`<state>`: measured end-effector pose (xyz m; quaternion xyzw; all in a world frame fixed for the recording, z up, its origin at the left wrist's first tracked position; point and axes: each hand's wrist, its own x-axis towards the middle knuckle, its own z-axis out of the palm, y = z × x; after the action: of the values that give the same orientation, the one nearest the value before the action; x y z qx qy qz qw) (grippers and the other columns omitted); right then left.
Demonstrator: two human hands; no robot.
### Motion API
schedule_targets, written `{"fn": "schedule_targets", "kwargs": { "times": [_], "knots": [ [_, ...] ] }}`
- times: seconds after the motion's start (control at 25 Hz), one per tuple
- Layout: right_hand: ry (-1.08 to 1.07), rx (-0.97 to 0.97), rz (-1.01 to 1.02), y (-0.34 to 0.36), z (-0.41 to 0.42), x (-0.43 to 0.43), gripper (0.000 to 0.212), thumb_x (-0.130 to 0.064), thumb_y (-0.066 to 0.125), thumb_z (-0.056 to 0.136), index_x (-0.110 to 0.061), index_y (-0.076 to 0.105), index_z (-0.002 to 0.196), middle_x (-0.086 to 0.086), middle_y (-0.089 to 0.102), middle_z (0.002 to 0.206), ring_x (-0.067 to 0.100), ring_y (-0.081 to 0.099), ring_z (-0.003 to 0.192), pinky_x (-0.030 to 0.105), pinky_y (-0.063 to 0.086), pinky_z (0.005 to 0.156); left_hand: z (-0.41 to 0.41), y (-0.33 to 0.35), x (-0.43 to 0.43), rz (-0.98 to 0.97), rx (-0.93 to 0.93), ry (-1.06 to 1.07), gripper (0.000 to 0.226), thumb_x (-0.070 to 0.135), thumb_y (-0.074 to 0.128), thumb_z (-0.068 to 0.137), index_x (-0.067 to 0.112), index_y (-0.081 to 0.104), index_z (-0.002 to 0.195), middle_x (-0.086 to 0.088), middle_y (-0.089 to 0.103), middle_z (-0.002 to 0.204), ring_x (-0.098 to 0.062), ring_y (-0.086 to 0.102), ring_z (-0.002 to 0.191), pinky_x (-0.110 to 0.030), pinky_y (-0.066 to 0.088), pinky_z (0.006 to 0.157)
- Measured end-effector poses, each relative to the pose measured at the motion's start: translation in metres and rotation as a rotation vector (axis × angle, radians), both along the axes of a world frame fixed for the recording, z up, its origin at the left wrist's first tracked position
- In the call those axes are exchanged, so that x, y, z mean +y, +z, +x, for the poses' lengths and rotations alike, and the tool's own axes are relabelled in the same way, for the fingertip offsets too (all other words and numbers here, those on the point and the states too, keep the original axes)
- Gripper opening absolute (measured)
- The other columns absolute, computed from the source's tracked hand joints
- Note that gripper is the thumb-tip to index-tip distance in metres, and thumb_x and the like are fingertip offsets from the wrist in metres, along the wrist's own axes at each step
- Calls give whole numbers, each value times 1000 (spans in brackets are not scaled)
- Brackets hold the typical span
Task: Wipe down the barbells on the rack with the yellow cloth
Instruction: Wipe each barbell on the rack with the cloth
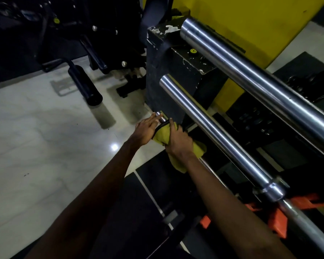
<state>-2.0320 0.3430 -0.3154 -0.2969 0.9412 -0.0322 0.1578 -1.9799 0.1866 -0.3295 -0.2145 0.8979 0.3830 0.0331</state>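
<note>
Down at the bottom of the rack (pixel 163 86), the lowest barbell (pixel 159 116) is poking its chrome tip out past both hands. The right hand (pixel 179 142) is gripping the yellow cloth (pixel 162 136), fingers curling over it and clamping it round that bar. Loose cloth is hanging below the wrist. The left hand (pixel 145 130) is lying alongside the bar end, fingers straight and together, tips touching the chrome tip; the thumb is hidden. A black band (pixel 162 125) is showing between the two hands at the cloth's edge, and I cannot tell what it is. The middle barbell (pixel 223 131) is running just beside the right hand, with the upper barbell (pixel 251 77) lying above it. Orange clips (pixel 277 219) are sitting under the middle bar's collar at lower right. A black padded roller (pixel 84 85) is hanging over the pale floor (pixel 36 137), well apart from the hands, and a yellow wall (pixel 251 21) is standing behind the rack.
</note>
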Motion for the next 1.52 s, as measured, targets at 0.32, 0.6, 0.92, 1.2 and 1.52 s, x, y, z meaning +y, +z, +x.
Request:
{"fn": "schedule_targets", "kwargs": {
  "times": [0.32, 0.6, 0.92, 1.2, 1.52],
  "knots": [
    [266, 171, -10, -14, 18, 67, 77, -64, 53, 91, -41, 19, 156, 3, 2, 168, 40, 40, 138, 50, 50, 93, 2, 14, 0, 192, 64, 125, 59, 52, 7, 102, 37, 52, 138, -4, 40, 152, -25, 31, 142, -43, 11, 119],
    [-85, -64, -117, -8, -9, 10, 90, -56, 76, 74, -8, 38, 139, 15, 58, 130, 35, 61, 112, 41, 52, 87, 1, -3, 2, 363, 37, 118, 60, 69, -2, 93, 59, 40, 135, 8, 22, 160, -20, 11, 149, -51, -3, 120],
    [-2, -231, -250, -9, -33, -2, 89, -42, 75, 78, -7, 31, 147, 17, 58, 130, 36, 59, 115, 42, 53, 92, -6, -20, 13, 387, 34, 146, 75, 81, 7, 85, 45, 28, 148, 6, 21, 160, -19, 16, 148, -43, 5, 121],
    [2, -54, -165, -2, 27, 117, 85, -49, 56, 91, -21, 12, 158, 15, 46, 146, 37, 58, 117, 45, 53, 87, -26, -15, 45, -293, 76, -244, 52, 41, 23, 104, 18, 33, 150, -8, 12, 162, -27, 9, 149, -46, 6, 119],
    [-385, 50, -279, 2, 73, 156, 62, -24, 48, 94, -30, 25, 152, 10, 51, 133, 37, 56, 113, 48, 49, 87, -33, -23, 59, -421, 83, -377, 51, 46, 23, 96, 19, 58, 121, -11, 47, 135, -34, 23, 140, -45, 1, 118]
  ]
}}
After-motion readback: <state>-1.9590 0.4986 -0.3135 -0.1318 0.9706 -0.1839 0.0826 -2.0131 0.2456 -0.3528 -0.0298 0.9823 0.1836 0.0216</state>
